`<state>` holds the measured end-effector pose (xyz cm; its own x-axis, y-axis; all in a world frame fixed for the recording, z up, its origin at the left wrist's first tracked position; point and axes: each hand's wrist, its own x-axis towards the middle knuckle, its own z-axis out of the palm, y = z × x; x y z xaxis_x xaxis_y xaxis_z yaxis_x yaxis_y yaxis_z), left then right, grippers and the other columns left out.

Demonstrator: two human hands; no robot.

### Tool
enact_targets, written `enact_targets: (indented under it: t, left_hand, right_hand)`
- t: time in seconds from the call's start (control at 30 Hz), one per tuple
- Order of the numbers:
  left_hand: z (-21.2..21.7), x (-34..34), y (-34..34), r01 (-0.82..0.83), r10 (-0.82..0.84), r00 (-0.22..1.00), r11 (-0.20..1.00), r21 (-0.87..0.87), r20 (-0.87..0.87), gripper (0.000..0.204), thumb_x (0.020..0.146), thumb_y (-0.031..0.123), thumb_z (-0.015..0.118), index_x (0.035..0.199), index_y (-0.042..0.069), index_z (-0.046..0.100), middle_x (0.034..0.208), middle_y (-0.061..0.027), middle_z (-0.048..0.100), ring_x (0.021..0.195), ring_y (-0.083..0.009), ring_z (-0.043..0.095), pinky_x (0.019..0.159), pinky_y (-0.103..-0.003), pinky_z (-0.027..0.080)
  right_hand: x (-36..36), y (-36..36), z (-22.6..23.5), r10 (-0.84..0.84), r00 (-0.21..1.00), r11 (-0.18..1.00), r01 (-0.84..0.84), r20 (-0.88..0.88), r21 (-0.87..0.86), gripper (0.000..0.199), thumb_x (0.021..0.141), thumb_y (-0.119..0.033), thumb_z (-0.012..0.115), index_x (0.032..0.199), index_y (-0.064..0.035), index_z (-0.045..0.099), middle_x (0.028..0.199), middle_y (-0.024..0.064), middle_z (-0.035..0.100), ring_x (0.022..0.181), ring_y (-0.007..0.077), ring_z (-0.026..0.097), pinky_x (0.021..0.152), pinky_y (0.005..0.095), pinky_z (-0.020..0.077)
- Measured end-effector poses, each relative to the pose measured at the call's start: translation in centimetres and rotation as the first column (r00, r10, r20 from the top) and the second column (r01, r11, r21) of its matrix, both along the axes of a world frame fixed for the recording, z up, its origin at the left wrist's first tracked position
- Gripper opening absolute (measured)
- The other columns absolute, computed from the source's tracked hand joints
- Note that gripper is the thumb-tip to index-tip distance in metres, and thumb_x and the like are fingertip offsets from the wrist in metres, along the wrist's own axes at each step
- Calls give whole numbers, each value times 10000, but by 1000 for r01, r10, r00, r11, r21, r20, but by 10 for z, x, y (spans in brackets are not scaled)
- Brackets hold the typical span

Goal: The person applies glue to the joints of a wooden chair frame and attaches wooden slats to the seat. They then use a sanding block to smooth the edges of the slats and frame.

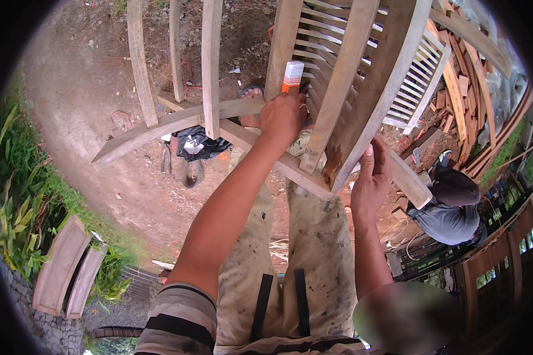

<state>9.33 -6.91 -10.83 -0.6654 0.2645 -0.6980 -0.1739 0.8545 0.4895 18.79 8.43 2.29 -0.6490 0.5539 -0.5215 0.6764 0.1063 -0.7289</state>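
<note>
A slatted wooden frame of curved pieces (340,89), like an unfinished chair, stands in front of my legs. My left hand (283,117) is closed around a small orange and white box-shaped thing (292,76), whose lower part is hidden by my fingers. It is held next to the slats (323,44), inside the frame. On the right, my right hand (371,177) grips the edge of the long curved rail (378,112), thumb on the near side and fingers mostly behind it. A short wooden arm (410,182) juts out beside that hand.
Curved legs (137,65) and a crossbar (177,130) reach out to the left. A black plastic bag (201,145) and pliers (166,158) lie on the dirt. Timber (477,89) is piled at the right, where a person (453,207) crouches. Boards (59,266) lean by grass at left.
</note>
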Motion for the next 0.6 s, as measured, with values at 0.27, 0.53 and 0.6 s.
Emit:
enact_targets:
  t: [0.27, 0.53, 0.6]
  left_hand:
    - [-55, 15, 26, -136, 135, 991, 988, -77, -21, 330, 891, 83, 715, 1165, -16, 559, 952, -278, 751, 921, -462, 750, 776, -568, 592]
    - [16, 8, -14, -389, 390, 920, 921, 23, -44, 280, 917, 222, 791, 1024, -26, 718, 813, -167, 738, 749, -291, 733, 700, -411, 571]
    - [51, 14, -26, -572, 566, 820, 809, 132, 86, 215, 920, 119, 776, 1056, -33, 709, 802, -88, 698, 744, -136, 677, 690, -298, 550]
  right_hand:
    - [4, -16, -5, -121, 992, 993, 120, 26, 12, 380, 1143, -262, 532, 1383, 23, 606, 1299, 100, 666, 1167, 141, 618, 1031, 303, 481]
    - [12, -16, -2, -232, 973, 972, 231, -14, -49, 372, 1146, -284, 518, 1346, 8, 633, 1237, 92, 674, 1120, 156, 646, 963, 340, 539]
    - [10, -16, 3, -229, 973, 972, 228, -14, -52, 374, 1147, -287, 514, 1353, 3, 629, 1242, 93, 668, 1126, 163, 648, 964, 346, 543]
